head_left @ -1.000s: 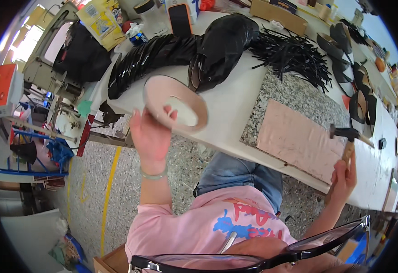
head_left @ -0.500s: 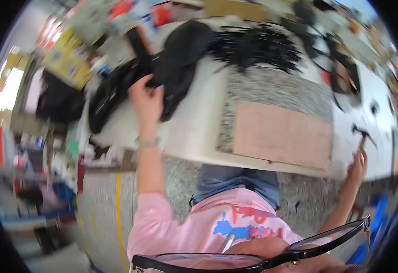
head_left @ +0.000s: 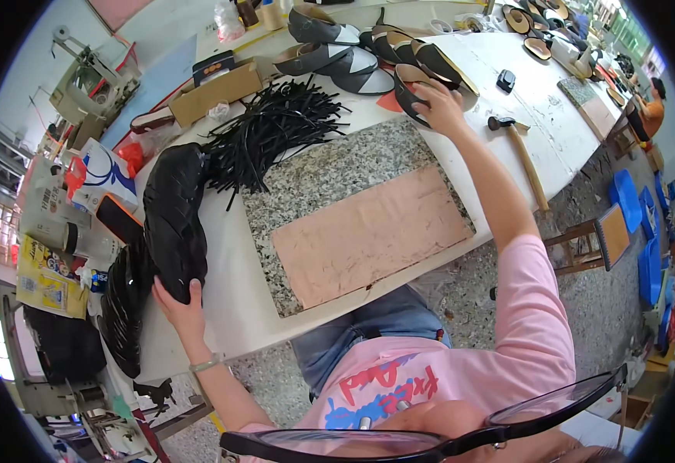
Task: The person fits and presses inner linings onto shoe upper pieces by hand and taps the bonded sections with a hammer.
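My left hand (head_left: 181,307) is closed round the near end of a long, shiny black bundle (head_left: 174,208) at the left of the table, thumb on one side and fingers on the other. A second black bundle (head_left: 125,316) lies against it. Up to the right, my right hand (head_left: 441,106) grips the edge of a black shoe upper (head_left: 408,91) that has a tan inside. A hammer (head_left: 524,158) with a wooden handle rests on the table right of my right forearm. Between my arms a pinkish-tan board (head_left: 372,239) lies on a speckled stone slab (head_left: 337,162).
Loose black strips (head_left: 268,131) are heaped behind the slab. More grey and black shoe uppers (head_left: 323,58) crowd the far side. A cardboard box (head_left: 215,92), a phone (head_left: 119,219) and a yellow packet (head_left: 48,274) stand at the left. A stool (head_left: 596,239) and a co-worker (head_left: 650,112) are at the right.
The hammer has left my right hand and lies on the table. That hand has moved up to a shoe upper. My left hand now holds the bundle's near end. The view has turned right.
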### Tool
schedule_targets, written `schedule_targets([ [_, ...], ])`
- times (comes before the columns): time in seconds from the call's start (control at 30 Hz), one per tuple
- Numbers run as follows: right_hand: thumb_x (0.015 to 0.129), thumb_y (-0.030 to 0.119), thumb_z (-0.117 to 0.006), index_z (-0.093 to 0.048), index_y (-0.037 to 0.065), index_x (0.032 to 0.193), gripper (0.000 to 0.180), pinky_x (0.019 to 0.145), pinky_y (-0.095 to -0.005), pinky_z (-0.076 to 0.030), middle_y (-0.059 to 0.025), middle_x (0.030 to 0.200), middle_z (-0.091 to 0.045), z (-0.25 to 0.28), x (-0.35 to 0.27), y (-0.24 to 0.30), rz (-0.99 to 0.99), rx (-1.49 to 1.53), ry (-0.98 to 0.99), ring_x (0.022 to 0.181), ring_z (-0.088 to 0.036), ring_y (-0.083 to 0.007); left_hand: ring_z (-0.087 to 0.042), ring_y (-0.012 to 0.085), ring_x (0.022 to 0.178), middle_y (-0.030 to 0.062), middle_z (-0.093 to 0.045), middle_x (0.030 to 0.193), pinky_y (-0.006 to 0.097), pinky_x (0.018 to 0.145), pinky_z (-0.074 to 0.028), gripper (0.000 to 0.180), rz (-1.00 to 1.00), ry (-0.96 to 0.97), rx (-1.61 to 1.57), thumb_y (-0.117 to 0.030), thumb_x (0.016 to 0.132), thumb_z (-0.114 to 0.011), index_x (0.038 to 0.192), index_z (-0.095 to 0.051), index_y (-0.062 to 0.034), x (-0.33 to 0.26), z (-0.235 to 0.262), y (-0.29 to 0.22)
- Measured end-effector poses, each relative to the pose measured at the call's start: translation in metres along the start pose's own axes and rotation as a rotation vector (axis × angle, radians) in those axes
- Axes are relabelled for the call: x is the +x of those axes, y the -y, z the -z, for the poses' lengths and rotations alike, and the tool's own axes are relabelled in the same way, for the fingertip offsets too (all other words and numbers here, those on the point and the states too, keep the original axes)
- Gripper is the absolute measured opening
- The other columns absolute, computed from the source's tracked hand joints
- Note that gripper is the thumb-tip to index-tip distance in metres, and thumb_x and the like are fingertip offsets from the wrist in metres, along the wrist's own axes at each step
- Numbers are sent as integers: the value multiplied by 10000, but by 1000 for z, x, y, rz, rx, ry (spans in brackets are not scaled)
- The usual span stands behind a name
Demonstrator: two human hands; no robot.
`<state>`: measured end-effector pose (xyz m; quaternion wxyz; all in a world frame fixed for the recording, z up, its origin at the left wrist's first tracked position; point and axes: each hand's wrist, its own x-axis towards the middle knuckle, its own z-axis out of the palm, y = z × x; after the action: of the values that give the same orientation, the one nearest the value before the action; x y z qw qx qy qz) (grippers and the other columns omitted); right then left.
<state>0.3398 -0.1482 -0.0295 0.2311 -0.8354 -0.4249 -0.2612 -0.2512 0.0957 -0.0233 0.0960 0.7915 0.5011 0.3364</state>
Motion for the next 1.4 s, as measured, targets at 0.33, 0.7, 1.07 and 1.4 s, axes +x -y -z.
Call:
schedule_targets([
  [0.33,919,412,-635,-499,8,1322,587,781,-261,-481,-78,998,-666,124,-35,125,-310,1539,568,964,-627,-136,-483,223,1206,105,-501,1306,347,993,-406,487,-106,179,-779,-75,872,-601,1336,-466,-17,-29,0,-120],
  [0.7,837,55,-680,-659,14,1034,202,849,-368,-493,-155,1122,-630,141,-110,196,227,668,210,1031,-593,-320,-630,210,740,112,-641,887,334,662,-506,375,-246,588,-476,-327,855,-702,1081,-640,-34,-58,-52,-204],
  [1.07,1033,278,-433,-509,-18,1151,328,751,-284,-441,-59,933,-557,134,-172,260,-256,1444,703,855,-519,-122,-599,169,933,90,-592,1035,268,741,-508,285,-60,365,-998,-40,790,-739,1064,-668,-16,-104,-43,-197],
  [1.4,990,235,-531,-555,-25,1013,263,692,-357,-493,-148,991,-652,116,-165,267,-318,1183,498,833,-641,-157,-605,292,842,127,-629,918,336,766,-487,106,88,299,-936,-105,885,-633,919,-635,-4,-116,-63,-215],
])
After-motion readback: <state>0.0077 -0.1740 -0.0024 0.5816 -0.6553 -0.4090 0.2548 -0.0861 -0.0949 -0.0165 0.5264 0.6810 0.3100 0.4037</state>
